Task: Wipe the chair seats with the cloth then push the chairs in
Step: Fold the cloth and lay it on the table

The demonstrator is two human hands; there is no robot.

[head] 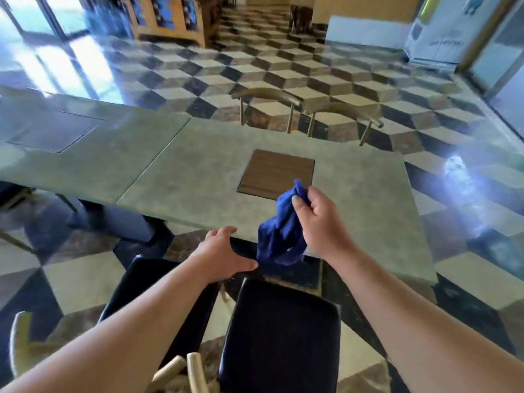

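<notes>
Two chairs with black padded seats stand pulled out from the table's near edge: the right seat (280,336) directly below me, the left seat (144,290) beside it. My right hand (320,222) is shut on a blue cloth (279,236) that hangs bunched above the table's near edge and the far end of the right seat. My left hand (224,253) hovers with fingers spread, holding nothing, over the gap between the two seats, close to the table edge.
The grey-green table (198,177) has a brown wooden inset panel (276,174); a second table (85,143) joins it at left. Two chairs with curved wooden backs (309,106) stand at the far side. Pale wooden chair-back ends (181,370) show at the bottom. The floor is chequered.
</notes>
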